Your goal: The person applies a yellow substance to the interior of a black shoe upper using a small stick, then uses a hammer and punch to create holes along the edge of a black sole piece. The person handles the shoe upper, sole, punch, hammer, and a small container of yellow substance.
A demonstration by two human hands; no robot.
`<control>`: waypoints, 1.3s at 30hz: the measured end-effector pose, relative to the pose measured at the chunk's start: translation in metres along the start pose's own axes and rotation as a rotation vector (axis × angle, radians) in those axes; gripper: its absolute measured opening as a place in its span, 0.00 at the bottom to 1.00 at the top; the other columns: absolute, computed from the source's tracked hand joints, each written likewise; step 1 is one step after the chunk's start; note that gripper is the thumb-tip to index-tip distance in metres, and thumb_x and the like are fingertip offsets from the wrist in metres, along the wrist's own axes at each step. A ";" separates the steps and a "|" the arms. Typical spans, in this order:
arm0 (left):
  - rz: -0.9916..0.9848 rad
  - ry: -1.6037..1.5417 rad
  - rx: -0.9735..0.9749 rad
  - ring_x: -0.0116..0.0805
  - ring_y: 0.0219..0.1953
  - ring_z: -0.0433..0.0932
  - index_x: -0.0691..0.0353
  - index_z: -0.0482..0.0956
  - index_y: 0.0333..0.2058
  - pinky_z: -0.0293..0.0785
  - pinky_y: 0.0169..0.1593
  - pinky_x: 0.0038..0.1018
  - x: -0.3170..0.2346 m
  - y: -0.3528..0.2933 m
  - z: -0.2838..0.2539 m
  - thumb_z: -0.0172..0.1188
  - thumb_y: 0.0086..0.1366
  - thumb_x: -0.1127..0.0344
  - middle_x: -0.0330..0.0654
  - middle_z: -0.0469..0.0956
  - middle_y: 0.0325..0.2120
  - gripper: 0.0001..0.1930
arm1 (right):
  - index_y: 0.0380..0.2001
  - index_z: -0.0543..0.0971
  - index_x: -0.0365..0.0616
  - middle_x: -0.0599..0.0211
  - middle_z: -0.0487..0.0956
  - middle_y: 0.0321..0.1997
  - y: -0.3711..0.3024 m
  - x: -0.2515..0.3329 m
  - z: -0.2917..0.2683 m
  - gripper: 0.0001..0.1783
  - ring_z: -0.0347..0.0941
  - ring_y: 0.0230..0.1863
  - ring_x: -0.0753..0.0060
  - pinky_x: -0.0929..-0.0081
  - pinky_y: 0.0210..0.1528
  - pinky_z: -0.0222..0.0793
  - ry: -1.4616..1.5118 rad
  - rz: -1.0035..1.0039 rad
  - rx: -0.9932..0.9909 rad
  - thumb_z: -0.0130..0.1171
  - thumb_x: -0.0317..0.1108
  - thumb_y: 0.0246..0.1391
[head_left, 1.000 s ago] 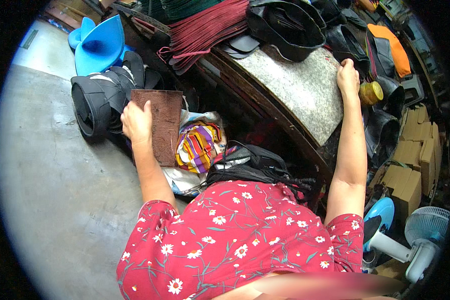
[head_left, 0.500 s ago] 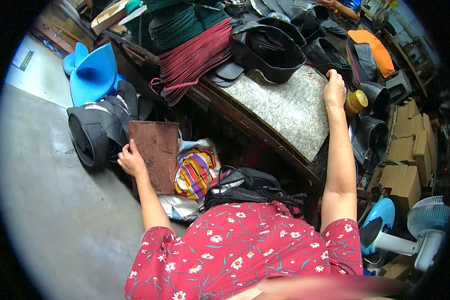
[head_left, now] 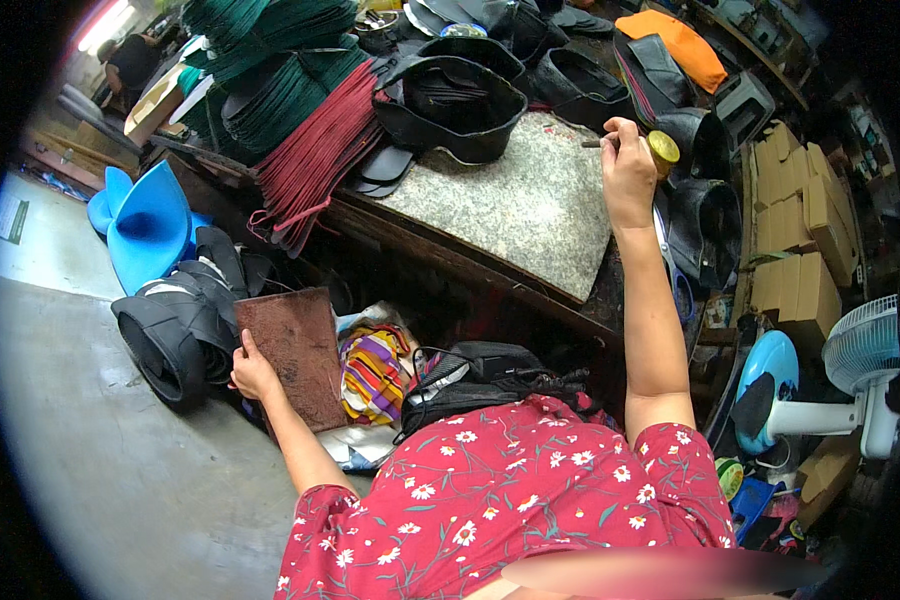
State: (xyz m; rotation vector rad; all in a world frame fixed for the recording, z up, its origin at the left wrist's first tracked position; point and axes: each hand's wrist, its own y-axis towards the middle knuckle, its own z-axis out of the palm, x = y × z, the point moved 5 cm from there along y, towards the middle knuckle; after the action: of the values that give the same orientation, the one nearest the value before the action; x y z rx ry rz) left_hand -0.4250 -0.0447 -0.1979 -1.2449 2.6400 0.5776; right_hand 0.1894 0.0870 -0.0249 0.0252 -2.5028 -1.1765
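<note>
Stretched out to the left, my left hand [head_left: 256,369] grips the edge of a brown, rough rectangular board [head_left: 292,350], thumb on top and fingers curled at its side. My right hand [head_left: 627,172] is raised over the right end of the speckled grey work slab [head_left: 510,195]. Pinched in its fingers is a thin dark stick-like tool [head_left: 592,144], its tip pointing left; its exact kind is too small to tell. Just right of that hand stands a small yellow-lidded jar [head_left: 662,150]. A black open-topped shoe-like piece [head_left: 450,105] lies on the slab's far side.
Stacks of red strips [head_left: 320,150] and green sheets [head_left: 270,50] crowd the table's left. Black rolled pieces [head_left: 170,330] and blue foam [head_left: 150,225] are at far left. Bags [head_left: 490,370] lie before me. Cartons [head_left: 800,190] and a fan [head_left: 860,350] stand at right.
My view has shifted, so the table sits further left. My right hand has lifted from the slab's far right, and a thin dark tool now shows in it. My left hand stays on the board.
</note>
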 end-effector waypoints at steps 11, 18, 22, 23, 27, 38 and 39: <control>0.509 -0.118 -0.300 0.53 0.27 0.78 0.58 0.77 0.31 0.71 0.29 0.42 -0.101 -0.033 -0.155 0.52 0.64 0.37 0.46 0.79 0.26 0.26 | 0.47 0.69 0.42 0.63 0.77 0.35 -0.030 0.035 -0.092 0.10 0.74 0.33 0.78 0.81 0.34 0.72 0.334 0.109 -0.295 0.54 0.27 0.64; 1.000 -0.697 0.044 0.45 0.24 0.76 0.63 0.77 0.29 0.70 0.29 0.35 -0.247 -0.086 -0.212 0.63 0.57 0.40 0.46 0.75 0.22 0.26 | 0.48 0.61 0.37 0.57 0.76 0.31 -0.041 0.051 -0.162 0.12 0.69 0.26 0.80 0.90 0.25 0.66 0.408 0.043 -0.542 0.49 0.27 0.66; 1.412 -0.592 0.165 0.45 0.24 0.78 0.61 0.76 0.24 0.72 0.28 0.34 -0.350 -0.150 -0.186 0.62 0.56 0.37 0.45 0.77 0.21 0.27 | 0.49 0.60 0.37 0.57 0.72 0.29 -0.047 0.057 -0.189 0.14 0.69 0.26 0.70 0.75 0.31 0.68 0.418 -0.125 -0.625 0.49 0.25 0.65; 1.460 -0.607 0.214 0.46 0.25 0.79 0.60 0.76 0.22 0.73 0.28 0.35 -0.375 -0.166 -0.175 0.59 0.56 0.35 0.46 0.78 0.21 0.29 | 0.49 0.60 0.37 0.57 0.72 0.29 -0.049 0.056 -0.191 0.13 0.69 0.26 0.70 0.75 0.31 0.68 0.431 -0.129 -0.613 0.49 0.25 0.64; 1.575 -0.621 0.464 0.51 0.28 0.80 0.60 0.81 0.27 0.74 0.33 0.41 -0.449 -0.225 -0.134 0.54 0.59 0.32 0.50 0.78 0.21 0.31 | 0.48 0.60 0.39 0.55 0.73 0.30 -0.067 0.053 -0.187 0.14 0.69 0.26 0.71 0.77 0.31 0.67 0.471 -0.033 -0.528 0.49 0.23 0.63; 1.765 -0.456 0.434 0.52 0.31 0.78 0.63 0.82 0.22 0.75 0.38 0.41 -0.499 -0.279 -0.069 0.58 0.58 0.35 0.51 0.79 0.21 0.31 | 0.51 0.62 0.43 0.64 0.73 0.33 -0.100 0.040 -0.139 0.14 0.67 0.31 0.78 0.81 0.35 0.65 0.472 0.182 -0.292 0.49 0.23 0.65; 1.796 -0.467 0.349 0.52 0.31 0.78 0.63 0.81 0.22 0.75 0.37 0.41 -0.499 -0.281 -0.070 0.59 0.59 0.37 0.50 0.78 0.22 0.29 | 0.51 0.63 0.43 0.65 0.73 0.33 -0.103 0.038 -0.133 0.14 0.67 0.31 0.79 0.82 0.35 0.64 0.489 0.204 -0.263 0.50 0.23 0.65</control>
State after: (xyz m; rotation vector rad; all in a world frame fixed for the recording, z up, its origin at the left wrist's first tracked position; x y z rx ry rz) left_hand 0.1104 0.1164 -0.0574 1.4101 2.4629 0.3721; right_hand 0.1851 -0.0855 -0.0121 -0.0108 -1.8718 -1.2295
